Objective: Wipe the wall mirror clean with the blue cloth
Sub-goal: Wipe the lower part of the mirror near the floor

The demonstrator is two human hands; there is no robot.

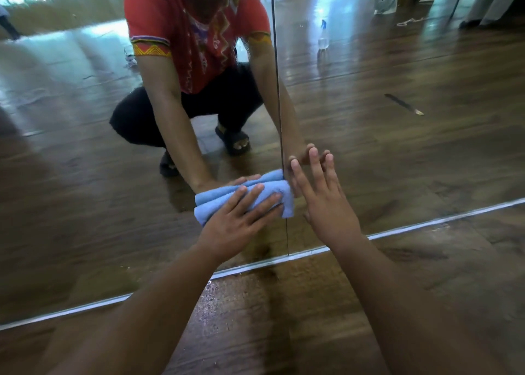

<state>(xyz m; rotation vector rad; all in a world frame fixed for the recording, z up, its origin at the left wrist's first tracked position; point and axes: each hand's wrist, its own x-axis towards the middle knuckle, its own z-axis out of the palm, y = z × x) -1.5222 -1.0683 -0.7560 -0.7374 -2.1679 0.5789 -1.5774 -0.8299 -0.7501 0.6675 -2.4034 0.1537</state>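
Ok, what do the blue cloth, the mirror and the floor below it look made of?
The blue cloth looks like soft napped fabric, probably microfibre, matte, folded in thick layers. The mirror is glossy glass, reflecting the room, with a vertical seam between panels. The floor shows dark wood-grain planks with a sheen; real wood or laminate, I cannot tell.

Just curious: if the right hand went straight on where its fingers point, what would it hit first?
The wall mirror, just right of its seam; the right hand looks nearly touching the glass.
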